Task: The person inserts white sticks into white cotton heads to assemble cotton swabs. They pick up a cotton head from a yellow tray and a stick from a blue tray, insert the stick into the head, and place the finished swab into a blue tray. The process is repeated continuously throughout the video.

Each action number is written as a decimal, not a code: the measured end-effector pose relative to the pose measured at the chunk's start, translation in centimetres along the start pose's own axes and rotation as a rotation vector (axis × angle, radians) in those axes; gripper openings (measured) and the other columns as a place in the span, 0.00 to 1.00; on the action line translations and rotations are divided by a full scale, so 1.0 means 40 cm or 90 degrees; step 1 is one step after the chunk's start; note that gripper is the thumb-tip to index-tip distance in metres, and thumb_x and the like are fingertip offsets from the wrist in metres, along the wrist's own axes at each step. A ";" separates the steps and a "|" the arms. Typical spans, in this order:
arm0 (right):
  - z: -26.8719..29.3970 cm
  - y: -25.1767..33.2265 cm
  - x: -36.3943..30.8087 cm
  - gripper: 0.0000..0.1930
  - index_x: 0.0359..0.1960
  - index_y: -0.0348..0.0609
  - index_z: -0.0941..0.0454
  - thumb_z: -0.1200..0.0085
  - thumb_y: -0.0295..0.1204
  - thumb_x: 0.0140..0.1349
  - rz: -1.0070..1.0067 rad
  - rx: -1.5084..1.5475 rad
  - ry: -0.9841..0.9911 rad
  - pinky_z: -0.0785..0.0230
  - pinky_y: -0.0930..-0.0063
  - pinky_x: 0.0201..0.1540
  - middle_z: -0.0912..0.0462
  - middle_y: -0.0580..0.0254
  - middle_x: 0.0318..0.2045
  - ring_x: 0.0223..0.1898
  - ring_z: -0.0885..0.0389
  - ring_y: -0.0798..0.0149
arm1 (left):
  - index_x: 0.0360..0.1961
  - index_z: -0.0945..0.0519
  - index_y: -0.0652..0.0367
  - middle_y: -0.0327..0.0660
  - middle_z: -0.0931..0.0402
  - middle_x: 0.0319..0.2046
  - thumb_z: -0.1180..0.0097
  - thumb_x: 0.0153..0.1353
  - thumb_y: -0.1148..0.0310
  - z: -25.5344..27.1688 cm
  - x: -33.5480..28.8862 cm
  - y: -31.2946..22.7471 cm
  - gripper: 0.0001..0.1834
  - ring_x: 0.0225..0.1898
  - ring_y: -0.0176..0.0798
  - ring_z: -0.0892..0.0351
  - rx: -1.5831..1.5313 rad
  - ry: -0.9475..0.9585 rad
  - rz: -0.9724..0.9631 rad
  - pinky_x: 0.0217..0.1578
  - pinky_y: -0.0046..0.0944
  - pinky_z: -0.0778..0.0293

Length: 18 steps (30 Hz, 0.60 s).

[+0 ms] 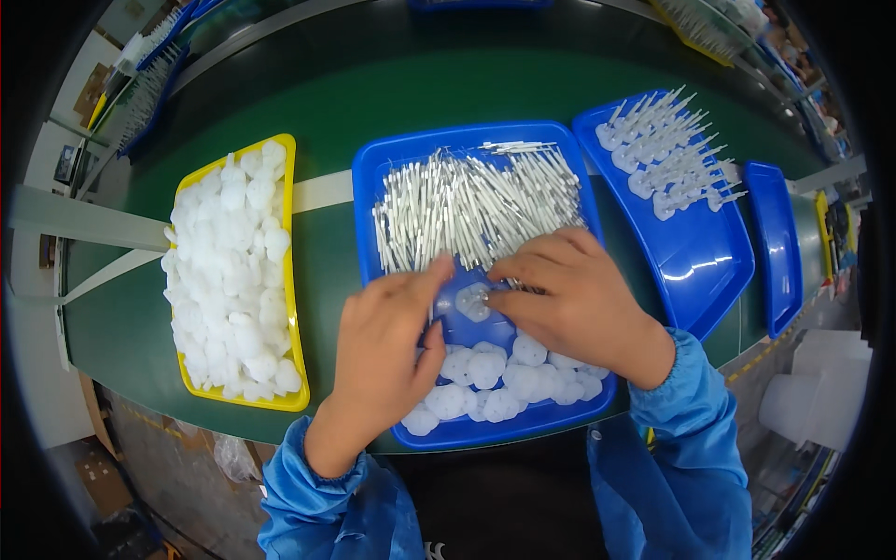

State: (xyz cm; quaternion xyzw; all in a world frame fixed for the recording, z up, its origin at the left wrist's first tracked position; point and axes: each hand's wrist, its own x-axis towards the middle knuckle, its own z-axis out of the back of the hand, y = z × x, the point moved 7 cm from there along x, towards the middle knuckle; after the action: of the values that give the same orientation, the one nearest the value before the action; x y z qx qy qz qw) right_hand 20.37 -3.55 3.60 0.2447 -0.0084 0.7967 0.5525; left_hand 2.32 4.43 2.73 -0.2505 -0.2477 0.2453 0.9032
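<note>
Right at centre frame, left hand [381, 343] with thumb and forefinger apart, right hand [583, 303] fingertips right at a translucent disc [469, 303], grip impossible to tell, white rods [467, 210] above!

Translucent disc [470, 301]: right side covered by right hand's [577, 303] fingertips; grip could not be told. Left hand [381, 338]: rear fingers hidden; anything between thumb and forefinger was too indistinct to name. Central blue tray [448, 136]: side rims partly hidden behind both hands. Blue sleeves [693, 453]: cut off by the lower edge. Far blue tray [481, 4]: cut off above. Upper-right background items: blurred, kinds unreadable.
</note>
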 end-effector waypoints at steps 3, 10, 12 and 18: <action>0.023 0.003 0.010 0.10 0.41 0.53 0.08 0.24 0.35 0.58 -0.057 0.066 0.007 0.30 0.61 0.60 0.11 0.72 0.44 0.50 0.15 0.63 | 0.74 0.19 0.57 0.33 0.10 0.46 0.31 0.61 0.76 -0.019 -0.002 -0.024 0.36 0.48 0.41 0.14 0.061 0.039 -0.041 0.48 0.46 0.28; -0.010 -0.019 -0.027 0.09 0.38 0.54 0.11 0.25 0.34 0.58 -0.100 0.099 -0.008 0.30 0.60 0.57 0.12 0.73 0.40 0.47 0.17 0.61 | 0.58 0.10 0.54 0.37 0.12 0.41 0.27 0.59 0.75 -0.030 0.043 -0.024 0.23 0.43 0.46 0.13 0.031 0.100 -0.027 0.45 0.47 0.24; -0.009 -0.015 -0.026 0.08 0.37 0.54 0.12 0.26 0.34 0.58 -0.099 0.107 -0.024 0.31 0.60 0.57 0.13 0.72 0.39 0.46 0.17 0.61 | 0.52 0.09 0.53 0.38 0.16 0.38 0.26 0.60 0.73 -0.045 0.073 -0.030 0.18 0.43 0.48 0.13 -0.023 0.091 -0.036 0.44 0.48 0.23; 0.000 0.016 -0.028 0.08 0.40 0.57 0.12 0.27 0.34 0.61 -0.074 0.016 -0.028 0.31 0.60 0.56 0.15 0.73 0.40 0.46 0.17 0.63 | 0.46 0.09 0.55 0.39 0.12 0.43 0.25 0.57 0.74 -0.044 0.073 -0.026 0.14 0.42 0.50 0.12 0.015 0.058 -0.032 0.45 0.48 0.21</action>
State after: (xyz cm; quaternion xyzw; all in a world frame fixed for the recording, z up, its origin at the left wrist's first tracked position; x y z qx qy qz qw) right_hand 20.09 -4.79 3.32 0.2692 0.0033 0.7577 0.5945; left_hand 5.85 4.72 2.94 -0.2443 -0.2093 0.2134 0.9225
